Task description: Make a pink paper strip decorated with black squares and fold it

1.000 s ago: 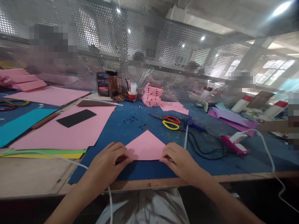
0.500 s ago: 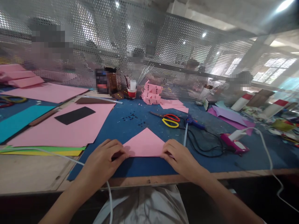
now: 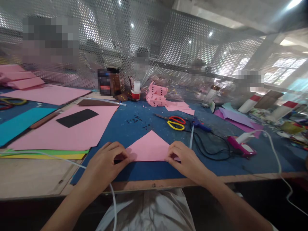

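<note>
A pink paper (image 3: 151, 147), folded into a triangle, lies on the blue mat with its point facing away from me and its straight edge near me. My left hand (image 3: 112, 160) pinches the left corner between thumb and fingers. At the right corner, my right hand (image 3: 181, 157) has its thumb and fingers closed on the paper. Beyond the triangle are scissors (image 3: 176, 123) with one red and one yellow handle, and small dark paper bits (image 3: 136, 118) are scattered to their left.
A blue glue gun (image 3: 201, 125) with a black cord and a magenta device (image 3: 242, 146) with a white cable lie right. Large pink sheets (image 3: 72, 136) and a black piece (image 3: 77, 117) lie left. A red-white cup (image 3: 136, 94) stands by the mesh screen (image 3: 168, 57).
Both hands keep their hold at the triangle's corners, with barely any movement. The whole view has shifted very slightly.
</note>
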Demonstrator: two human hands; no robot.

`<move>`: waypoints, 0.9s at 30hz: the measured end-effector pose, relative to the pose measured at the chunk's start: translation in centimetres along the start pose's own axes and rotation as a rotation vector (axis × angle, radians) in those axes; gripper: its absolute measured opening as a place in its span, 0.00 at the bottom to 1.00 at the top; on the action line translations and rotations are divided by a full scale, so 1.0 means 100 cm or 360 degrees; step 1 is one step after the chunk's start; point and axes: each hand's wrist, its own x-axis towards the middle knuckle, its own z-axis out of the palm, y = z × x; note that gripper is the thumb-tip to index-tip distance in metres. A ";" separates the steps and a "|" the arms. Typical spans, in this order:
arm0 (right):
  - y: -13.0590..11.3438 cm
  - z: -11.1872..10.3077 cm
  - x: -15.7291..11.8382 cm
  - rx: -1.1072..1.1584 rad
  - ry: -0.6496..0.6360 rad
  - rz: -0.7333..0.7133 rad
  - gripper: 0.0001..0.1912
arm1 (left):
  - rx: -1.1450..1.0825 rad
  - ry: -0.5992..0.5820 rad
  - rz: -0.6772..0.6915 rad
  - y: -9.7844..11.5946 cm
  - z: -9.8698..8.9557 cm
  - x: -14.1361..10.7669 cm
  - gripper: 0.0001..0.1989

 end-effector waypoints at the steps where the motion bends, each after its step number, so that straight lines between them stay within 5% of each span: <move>1: 0.000 0.000 0.000 0.0011 -0.0001 0.0005 0.04 | -0.0008 0.0000 -0.0011 0.000 0.000 0.000 0.17; 18: 0.000 0.001 0.001 0.0032 0.0012 0.0060 0.04 | 0.0077 0.0019 0.0058 0.001 -0.001 0.000 0.18; 27: 0.005 0.004 0.001 0.0027 -0.0005 0.0046 0.05 | 0.0285 -0.0054 0.0227 0.017 -0.002 -0.004 0.03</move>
